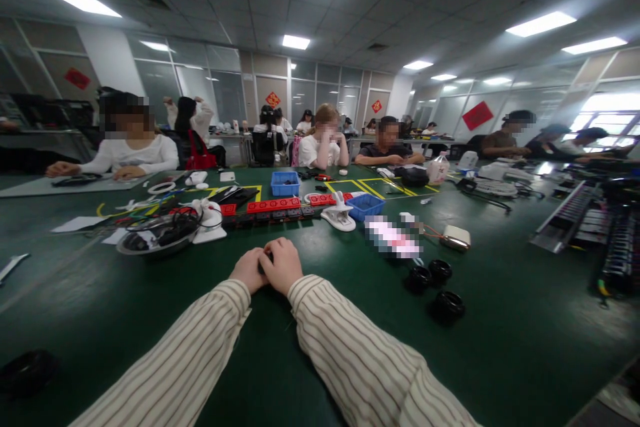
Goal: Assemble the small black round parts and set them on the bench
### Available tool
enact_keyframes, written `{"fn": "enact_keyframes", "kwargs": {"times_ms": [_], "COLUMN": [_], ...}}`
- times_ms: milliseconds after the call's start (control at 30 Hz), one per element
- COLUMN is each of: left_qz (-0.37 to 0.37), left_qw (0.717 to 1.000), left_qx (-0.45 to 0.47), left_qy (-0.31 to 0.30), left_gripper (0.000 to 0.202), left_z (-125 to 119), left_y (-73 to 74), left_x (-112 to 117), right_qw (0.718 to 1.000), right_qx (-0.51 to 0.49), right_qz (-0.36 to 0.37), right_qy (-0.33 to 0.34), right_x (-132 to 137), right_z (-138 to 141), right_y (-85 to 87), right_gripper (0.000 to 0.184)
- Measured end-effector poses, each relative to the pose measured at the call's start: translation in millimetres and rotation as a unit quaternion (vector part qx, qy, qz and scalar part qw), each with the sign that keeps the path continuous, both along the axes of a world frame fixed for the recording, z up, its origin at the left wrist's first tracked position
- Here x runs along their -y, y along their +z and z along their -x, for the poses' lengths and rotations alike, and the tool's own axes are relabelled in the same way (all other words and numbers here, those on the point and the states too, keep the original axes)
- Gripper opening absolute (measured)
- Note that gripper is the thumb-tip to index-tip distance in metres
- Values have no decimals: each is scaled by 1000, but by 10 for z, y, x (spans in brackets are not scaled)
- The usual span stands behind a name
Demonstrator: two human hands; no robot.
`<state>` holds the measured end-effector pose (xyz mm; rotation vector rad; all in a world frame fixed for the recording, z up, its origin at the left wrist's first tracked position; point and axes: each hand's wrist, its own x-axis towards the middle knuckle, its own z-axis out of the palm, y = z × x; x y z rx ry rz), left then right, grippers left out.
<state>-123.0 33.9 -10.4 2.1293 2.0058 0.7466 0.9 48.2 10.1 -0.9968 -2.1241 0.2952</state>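
Observation:
My left hand (249,269) and my right hand (284,263) meet above the green table, fingers curled together. A small dark object shows between them, mostly covered by the fingers, and I cannot make out its kind. Black ring-shaped parts, one (449,305) nearest the table's front, lie in a group of 3 to the right of my hands. Another black round part (27,373) sits at the near left, blurred. Beyond my hands stand a white clip-on base (339,215) and a row of red and black socket-like blocks (273,205).
A metal bowl (160,235) of black cables stands left of centre. Blue bins (285,184) sit behind. A blurred-out phone-like item (393,237) and a cream power-bank-like box (456,238) lie right. Metal racks (559,217) line the right edge. Several people sit across the table.

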Motion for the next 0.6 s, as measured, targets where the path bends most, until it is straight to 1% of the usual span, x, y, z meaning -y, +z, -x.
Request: {"fn": "enact_keyframes", "kwargs": {"times_ms": [100, 167, 300, 400, 533, 600], "left_qz": [-1, -1, -2, 3, 13, 15], "left_qw": [1000, 1000, 999, 996, 989, 988], "left_qx": [1, 5, 18, 35, 65, 77], "left_qy": [10, 2, -35, -76, -129, -135], "left_gripper": [36, 35, 37, 36, 32, 35], "left_z": [1, 16, 70, 121, 171, 162], "left_y": [8, 14, 16, 2, -12, -4], "left_x": [3, 3, -5, -20, -29, -20], "right_qw": [999, 999, 1000, 998, 997, 997], "right_qx": [15, 21, 13, 8, 13, 12], "right_qz": [5, 6, 20, 35, 41, 44], "right_qy": [-36, -42, 8, 42, 65, 64], "right_x": [23, 28, 5, -29, -56, -55], "right_z": [17, 11, -32, -62, -73, -69], "right_y": [-3, -3, -1, 4, 9, 11], "right_gripper": [14, 14, 10, 5, 2, 3]}}
